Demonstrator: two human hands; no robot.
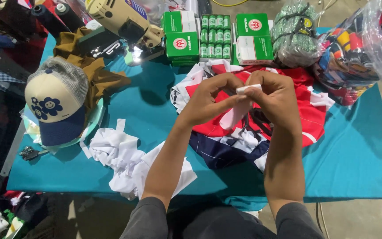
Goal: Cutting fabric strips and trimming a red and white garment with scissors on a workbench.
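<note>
Both my hands are raised together above the middle of the teal table [359,155]. My left hand [208,99] and my right hand [277,99] pinch a small white strip of fabric [247,88] between their fingertips; it hangs down between them. Under the hands lies a red, white and navy cloth [308,119] spread on the table. Something dark, possibly scissors [250,128], lies on that cloth below my right hand, partly hidden.
White fabric scraps [118,152] are piled at the near left. A cream and navy cap [54,108] sits at the left by brown cloth [98,73]. A cream cutting machine [124,22], green thread boxes [181,37] and bagged spools [345,48] line the back.
</note>
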